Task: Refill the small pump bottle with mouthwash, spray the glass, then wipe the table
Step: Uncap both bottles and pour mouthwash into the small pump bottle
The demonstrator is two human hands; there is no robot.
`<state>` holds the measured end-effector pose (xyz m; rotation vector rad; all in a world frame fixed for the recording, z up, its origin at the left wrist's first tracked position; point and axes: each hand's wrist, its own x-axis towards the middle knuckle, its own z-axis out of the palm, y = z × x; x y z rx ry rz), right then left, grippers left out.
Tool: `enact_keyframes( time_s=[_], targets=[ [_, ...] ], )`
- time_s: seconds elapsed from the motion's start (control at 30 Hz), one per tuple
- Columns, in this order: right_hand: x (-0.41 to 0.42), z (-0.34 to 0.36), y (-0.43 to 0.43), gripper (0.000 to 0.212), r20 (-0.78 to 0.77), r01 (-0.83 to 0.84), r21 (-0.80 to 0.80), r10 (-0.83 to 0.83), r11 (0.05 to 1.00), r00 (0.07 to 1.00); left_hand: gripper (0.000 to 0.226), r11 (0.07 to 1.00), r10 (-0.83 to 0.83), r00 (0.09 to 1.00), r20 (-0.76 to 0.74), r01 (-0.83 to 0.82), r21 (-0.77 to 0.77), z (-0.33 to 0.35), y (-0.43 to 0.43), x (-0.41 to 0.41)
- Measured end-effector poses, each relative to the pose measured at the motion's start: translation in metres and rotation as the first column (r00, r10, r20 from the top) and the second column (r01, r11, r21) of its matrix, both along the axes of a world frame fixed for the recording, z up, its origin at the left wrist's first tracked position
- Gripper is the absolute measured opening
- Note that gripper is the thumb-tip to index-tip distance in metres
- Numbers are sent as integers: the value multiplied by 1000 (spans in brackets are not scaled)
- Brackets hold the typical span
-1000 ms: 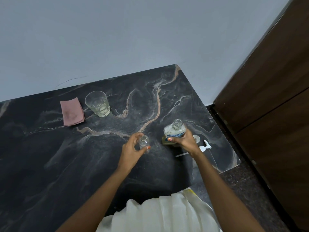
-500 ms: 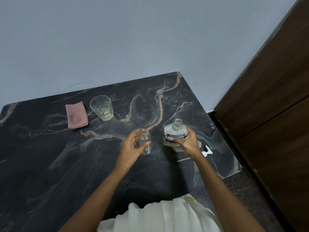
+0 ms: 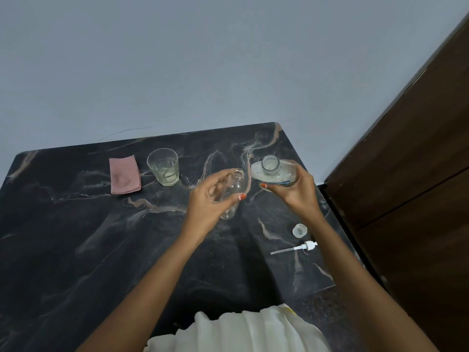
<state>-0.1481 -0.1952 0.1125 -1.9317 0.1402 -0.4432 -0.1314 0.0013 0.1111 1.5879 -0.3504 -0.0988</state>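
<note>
Two clear bottles (image 3: 232, 193) (image 3: 272, 171) held, veined dark marble table (image 3: 101, 250)

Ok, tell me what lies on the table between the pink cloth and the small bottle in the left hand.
In the head view, only the drinking glass stands between the pink cloth and the small bottle held by the left hand.

glossy marble table (image 3: 101, 250) — clear glass (image 3: 163, 166)

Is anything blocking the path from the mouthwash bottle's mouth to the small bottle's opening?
Nothing visible. The mouthwash bottle is uncapped, the small bottle has its pump off, and only open air separates the two mouths.
</note>
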Motion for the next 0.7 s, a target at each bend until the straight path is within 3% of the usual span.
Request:
enact_keyframes(
  time_s=[0.23, 0.7],
  targets=[
    [6, 26, 3, 43, 85, -39, -203, 58, 978, 995, 54, 1000, 5, 1000, 1, -5, -20, 9, 5, -1],
    [12, 46, 3, 39, 223, 25, -563, 123, 826, 967, 58, 998, 60, 998, 11, -60, 11, 9, 11, -5]
  ],
)
